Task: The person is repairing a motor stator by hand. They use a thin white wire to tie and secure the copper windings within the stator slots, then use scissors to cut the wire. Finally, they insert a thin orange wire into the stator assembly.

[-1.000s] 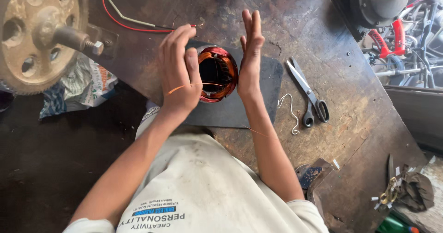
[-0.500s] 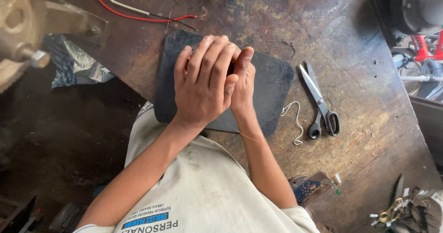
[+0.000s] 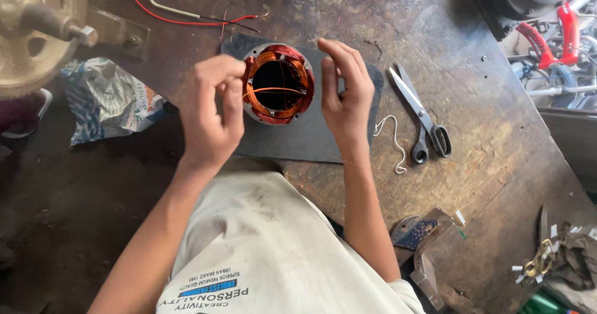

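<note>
Copper-wound motor stator [image 3: 278, 84], a ring of steel with reddish insulation and fine enamelled wire packed round its bore, sits flat on a dark rubber mat [image 3: 298, 137] toward the far middle of a scarred wooden workbench [image 3: 472, 140]. It lies between the two hands: the left hand [image 3: 211, 112] is closed at its left rim, thumb and fingers pinching a thin strand of copper wire [image 3: 273, 91] that crosses the bore, while the right hand [image 3: 344, 93] rests open against the right rim, fingers straight and steadying it, gripping nothing. By the look of it the core would be heavy and stiff for its size, best held by the outer steel rim; the windings appear delicate, easily nicked or kinked, and the loose strand would likely snap if jerked. To the right of the mat lie a curl of white string [image 3: 394, 141] and a pair of scissors [image 3: 421, 120]. A red wire [image 3: 180, 19] trails along the far edge, a crumpled printed wrapper [image 3: 109, 99] lies at left, and a large toothed metal wheel [image 3: 34, 31] occupies the far left corner.
</note>
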